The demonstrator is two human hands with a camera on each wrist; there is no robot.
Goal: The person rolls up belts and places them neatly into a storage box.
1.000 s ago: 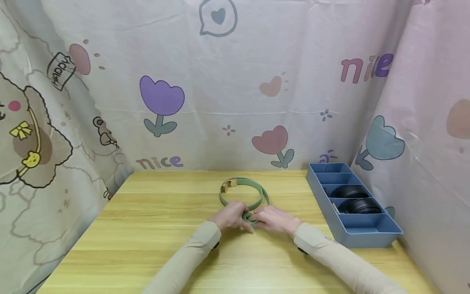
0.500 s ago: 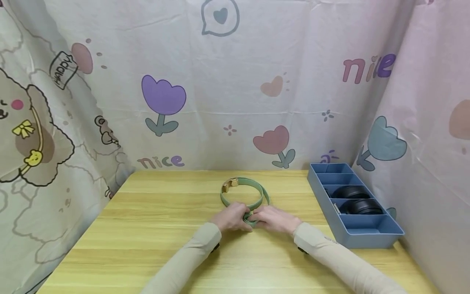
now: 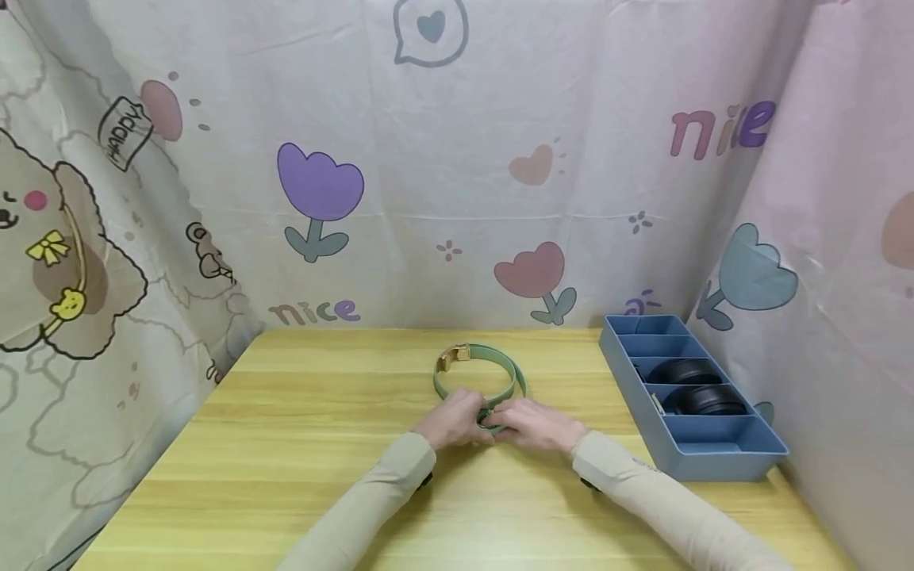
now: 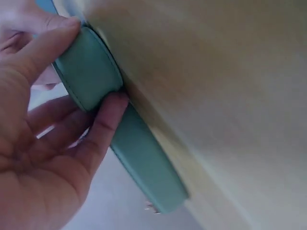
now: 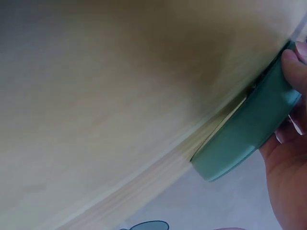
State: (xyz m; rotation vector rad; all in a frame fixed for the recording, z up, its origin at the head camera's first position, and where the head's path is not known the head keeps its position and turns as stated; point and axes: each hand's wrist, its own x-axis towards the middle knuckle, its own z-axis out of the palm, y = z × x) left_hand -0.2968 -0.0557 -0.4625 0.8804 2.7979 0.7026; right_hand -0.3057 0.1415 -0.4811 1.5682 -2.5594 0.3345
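Observation:
A green belt (image 3: 503, 361) with a gold buckle (image 3: 453, 356) stands on its edge on the wooden table, its far part in a wide loop. The near end is wound into a small coil between both hands. My left hand (image 3: 453, 419) pinches this coil from the left; in the left wrist view its thumb lies on the green band (image 4: 91, 67) and a fingertip presses below. From the right, my right hand (image 3: 535, 423) grips the coil, with thumb on the outer band (image 5: 244, 129) in the right wrist view. The fingers hide much of the coil.
A blue divided box (image 3: 728, 468) stands at the table's right side. Two black rolled-up coils (image 3: 710, 400) that look like belts sit in its middle compartments. Printed curtains (image 3: 428, 277) hang behind the table and at both sides.
The wide loop and buckle have shifted slightly right. Less of the small coil's spiral shows between the hands, which stay in nearly the same place. The head view has shifted a little.

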